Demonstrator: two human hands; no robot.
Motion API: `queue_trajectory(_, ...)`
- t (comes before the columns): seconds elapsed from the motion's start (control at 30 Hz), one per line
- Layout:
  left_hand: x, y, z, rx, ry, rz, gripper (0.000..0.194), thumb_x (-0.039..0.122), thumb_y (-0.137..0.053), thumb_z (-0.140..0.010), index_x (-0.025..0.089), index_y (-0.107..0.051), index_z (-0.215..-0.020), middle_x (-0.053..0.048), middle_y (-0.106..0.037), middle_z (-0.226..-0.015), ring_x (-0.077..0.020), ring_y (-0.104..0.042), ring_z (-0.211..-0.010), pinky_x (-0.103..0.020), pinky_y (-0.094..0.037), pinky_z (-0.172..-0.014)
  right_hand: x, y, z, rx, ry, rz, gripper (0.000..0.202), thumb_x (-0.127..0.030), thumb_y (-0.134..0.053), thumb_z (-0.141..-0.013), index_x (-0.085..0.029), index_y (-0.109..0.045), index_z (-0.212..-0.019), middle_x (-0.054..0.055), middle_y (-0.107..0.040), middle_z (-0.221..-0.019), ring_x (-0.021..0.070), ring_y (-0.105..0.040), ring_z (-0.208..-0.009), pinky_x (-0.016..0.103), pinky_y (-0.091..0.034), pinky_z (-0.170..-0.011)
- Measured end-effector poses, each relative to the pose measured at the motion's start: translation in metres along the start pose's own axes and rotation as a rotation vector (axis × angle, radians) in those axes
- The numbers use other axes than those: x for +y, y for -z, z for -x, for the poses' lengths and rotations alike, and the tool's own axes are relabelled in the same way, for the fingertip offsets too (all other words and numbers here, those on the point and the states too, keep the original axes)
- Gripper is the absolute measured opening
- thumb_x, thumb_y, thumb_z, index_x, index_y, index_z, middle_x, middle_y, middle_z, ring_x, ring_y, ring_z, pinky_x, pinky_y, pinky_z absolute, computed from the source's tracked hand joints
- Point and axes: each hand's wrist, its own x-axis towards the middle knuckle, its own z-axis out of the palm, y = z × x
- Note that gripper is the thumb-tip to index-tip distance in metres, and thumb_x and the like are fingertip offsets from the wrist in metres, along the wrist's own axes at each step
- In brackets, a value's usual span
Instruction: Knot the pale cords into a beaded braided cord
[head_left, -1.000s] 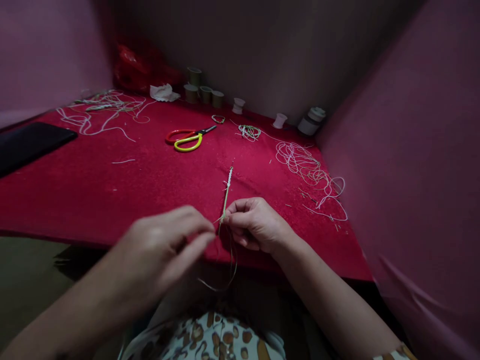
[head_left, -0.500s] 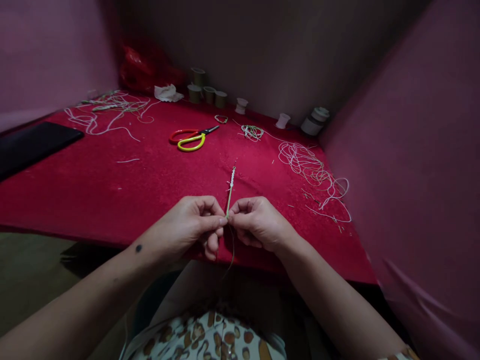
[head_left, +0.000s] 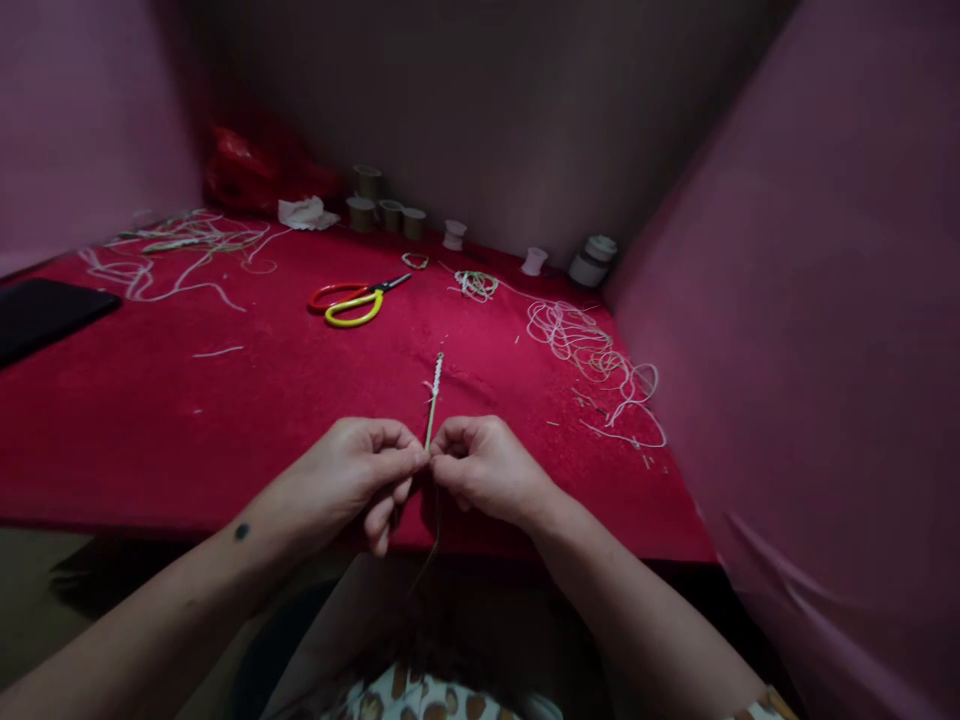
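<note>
A thin braided cord [head_left: 433, 405], white and knotted at its far end and pale green nearer me, stretches away from my fingertips over the red cloth. My left hand [head_left: 371, 470] pinches its near end between thumb and index finger, the other fingers curled below. Close against it, my right hand [head_left: 484, 465] pinches the same end from the other side. A loose thread [head_left: 437, 535] hangs down from between the hands past the table edge. The exact knot under the fingertips is hidden.
Scissors [head_left: 360, 300] with red and yellow handles lie beyond my hands. Tangled thread sits at right [head_left: 577, 340] and left [head_left: 187, 250]. Thread spools [head_left: 390, 215], a white jar [head_left: 592, 262] and a red plastic bag [head_left: 247, 170] stand along the back. A black flat object [head_left: 52, 315] lies far left.
The whole view has shifted, so the table and my hands appear further left and lower. Both hands keep their pinch on the cord, with fingertips still close together.
</note>
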Motion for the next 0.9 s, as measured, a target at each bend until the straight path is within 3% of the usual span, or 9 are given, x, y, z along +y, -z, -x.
queue_trajectory(0.27,-0.005,-0.004,-0.007,0.085,0.03,-0.051,0.035,0.046,-0.064,-0.066,0.021,-0.045,-0.052,0.008,-0.039,-0.03,-0.0082,-0.036,-0.02,-0.019,-0.031,-0.025,0.008,-0.002,0.0,0.173,0.22,0.296,0.006,-0.014,-0.054,-0.069,-0.015,-0.059,-0.066,-0.002,-0.055,-0.057,0.0083,-0.047,-0.053,0.02,-0.033,-0.05)
queue_trajectory(0.4,-0.007,-0.005,-0.007,0.101,0.023,-0.067,0.035,0.047,-0.058,-0.072,0.02,-0.048,-0.053,0.007,-0.038,-0.025,-0.008,-0.034,-0.02,-0.017,-0.025,-0.024,0.004,-0.007,0.027,0.304,0.219,0.415,0.012,-0.018,-0.053,-0.077,-0.015,-0.06,-0.067,0.001,-0.06,-0.059,0.01,-0.051,-0.054,0.021,-0.035,-0.052)
queue_trajectory(0.5,-0.005,-0.003,-0.006,0.055,0.013,-0.043,0.032,0.044,-0.055,-0.077,0.016,-0.056,-0.06,0.004,-0.046,-0.029,-0.0063,-0.034,-0.02,-0.015,-0.019,-0.025,0.006,-0.021,0.052,0.306,0.305,0.52,0.016,-0.019,-0.047,-0.083,-0.016,-0.061,-0.075,0.003,-0.065,-0.066,0.011,-0.054,-0.054,0.023,-0.035,-0.051)
queue_trajectory(0.63,-0.002,-0.003,-0.002,-0.003,0.003,0.082,0.027,0.039,-0.058,-0.077,0.015,-0.055,-0.063,-0.002,-0.062,-0.045,-0.0041,-0.037,-0.021,-0.014,-0.019,-0.026,0.015,-0.046,0.069,0.207,0.358,0.756,0.012,-0.016,-0.048,-0.078,-0.015,-0.059,-0.081,0.005,-0.066,-0.072,0.0161,-0.058,-0.057,0.028,-0.034,-0.05)
queue_trajectory(0.73,-0.002,-0.006,0.0,0.006,0.015,0.149,0.027,0.039,-0.059,-0.076,0.017,-0.051,-0.063,0.004,-0.053,-0.038,-0.0046,-0.034,-0.022,-0.014,-0.021,-0.024,0.014,-0.055,0.075,0.108,0.314,0.854,0.011,-0.016,-0.05,-0.076,-0.014,-0.06,-0.081,0.006,-0.066,-0.071,0.0179,-0.058,-0.057,0.029,-0.033,-0.049)
queue_trajectory(0.83,-0.003,-0.007,0.001,0.024,-0.027,0.191,0.024,0.036,-0.062,-0.075,0.019,-0.049,-0.064,0.008,-0.047,-0.039,-0.0044,-0.032,-0.024,-0.015,-0.025,-0.024,0.003,-0.048,0.083,-0.092,0.317,0.778,0.007,-0.015,-0.053,-0.077,-0.015,-0.059,-0.073,0.004,-0.064,-0.068,0.0136,-0.054,-0.054,0.026,-0.035,-0.049)
queue_trajectory(0.9,-0.004,-0.006,0.001,0.011,-0.056,0.223,0.023,0.033,-0.064,-0.074,0.019,-0.048,-0.066,0.007,-0.05,-0.045,-0.0033,-0.03,-0.025,-0.015,-0.026,-0.023,-0.004,-0.036,0.086,-0.259,0.423,0.594,0.009,-0.015,-0.056,-0.079,-0.016,-0.059,-0.07,0.0,-0.063,-0.068,0.01,-0.054,-0.058,0.021,-0.039,-0.054)
